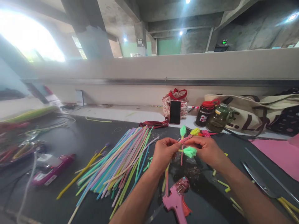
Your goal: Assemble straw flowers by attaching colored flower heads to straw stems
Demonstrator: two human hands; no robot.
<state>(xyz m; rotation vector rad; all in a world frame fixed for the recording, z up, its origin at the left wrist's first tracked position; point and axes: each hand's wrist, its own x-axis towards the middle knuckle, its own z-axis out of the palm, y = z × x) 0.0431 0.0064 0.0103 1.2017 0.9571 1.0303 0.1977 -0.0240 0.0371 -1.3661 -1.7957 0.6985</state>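
My left hand (164, 152) and my right hand (205, 150) meet over the dark table, both pinched on a small bunch of straw flowers (189, 151) with green, yellow and pink fringed heads. A green tuft sticks out between my fingers, and another green head (182, 130) stands up above them. Thin pink and green stems hang down from my left hand toward a pink glue gun (175, 200) lying just below.
A fan of several pastel straws (121, 158) lies left of my hands. A pink device (50, 171) sits further left. A phone (175, 112), jars (205, 113) and a canvas bag (254, 112) stand along the back ledge. Scissors (259, 180) and pink paper (280, 152) lie right.
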